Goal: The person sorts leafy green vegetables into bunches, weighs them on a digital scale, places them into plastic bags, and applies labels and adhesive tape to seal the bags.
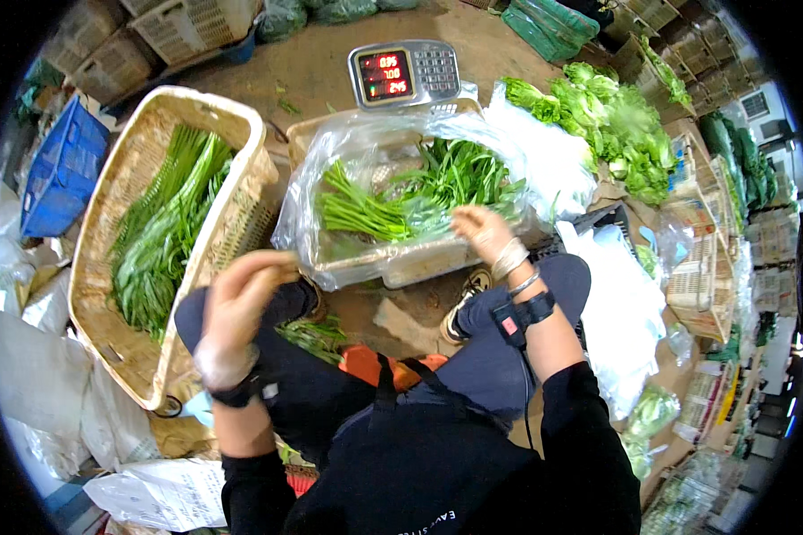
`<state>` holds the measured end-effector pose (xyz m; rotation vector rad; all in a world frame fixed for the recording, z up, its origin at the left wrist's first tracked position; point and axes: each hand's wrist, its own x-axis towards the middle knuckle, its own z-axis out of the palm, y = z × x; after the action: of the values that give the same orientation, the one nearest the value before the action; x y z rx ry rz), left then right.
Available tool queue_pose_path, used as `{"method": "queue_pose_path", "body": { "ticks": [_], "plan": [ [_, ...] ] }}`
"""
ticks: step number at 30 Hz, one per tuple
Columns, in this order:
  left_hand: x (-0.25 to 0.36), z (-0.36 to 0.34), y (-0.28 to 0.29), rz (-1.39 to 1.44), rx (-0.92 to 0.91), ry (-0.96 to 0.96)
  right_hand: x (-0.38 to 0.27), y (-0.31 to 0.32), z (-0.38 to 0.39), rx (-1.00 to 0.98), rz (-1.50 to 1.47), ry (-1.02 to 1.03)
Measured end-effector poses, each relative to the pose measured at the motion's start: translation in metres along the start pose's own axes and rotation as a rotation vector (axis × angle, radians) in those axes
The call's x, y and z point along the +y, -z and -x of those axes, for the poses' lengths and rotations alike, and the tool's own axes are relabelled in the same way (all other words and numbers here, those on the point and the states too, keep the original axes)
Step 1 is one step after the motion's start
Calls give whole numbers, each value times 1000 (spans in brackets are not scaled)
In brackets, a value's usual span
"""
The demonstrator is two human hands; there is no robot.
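A clear plastic bag (281, 223) lies spread with its mouth wide in a shallow crate in front of me. Green leafy stalks (366, 205) lie inside it, cut ends to the left, leaves to the right. My left hand (241, 299), in a thin clear glove and somewhat blurred, is raised left of the bag. Its fingers stretch toward the bag's near left edge; contact cannot be told. My right hand (486, 234), also gloved, is over the bag's near right side, fingers bunched together. What they hold, if anything, is hidden.
A lit digital scale (406, 74) stands behind the bag. At left a tall beige crate (85, 276) holds more long-stemmed greens (165, 227). Lettuce (620, 129) is heaped at far right, with white plastic bags (616, 312) nearer. A blue crate (62, 169) stands at far left.
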<state>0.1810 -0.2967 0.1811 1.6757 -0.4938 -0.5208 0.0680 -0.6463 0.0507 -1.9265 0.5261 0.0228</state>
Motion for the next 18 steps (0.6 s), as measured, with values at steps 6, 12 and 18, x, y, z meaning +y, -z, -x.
{"method": "queue_pose_path", "body": {
  "ticks": [6, 12, 18],
  "plan": [
    [-166, -119, -83, 284, -252, 668, -13, -58, -35, -391, 417, 117],
    [-302, -161, -107, 616, 240, 1005, 2, -95, -145, -418, 447, 14],
    [-387, -173, -139, 825, 302, 992, 48, -157, -195, -357, 275, -119]
  ]
}}
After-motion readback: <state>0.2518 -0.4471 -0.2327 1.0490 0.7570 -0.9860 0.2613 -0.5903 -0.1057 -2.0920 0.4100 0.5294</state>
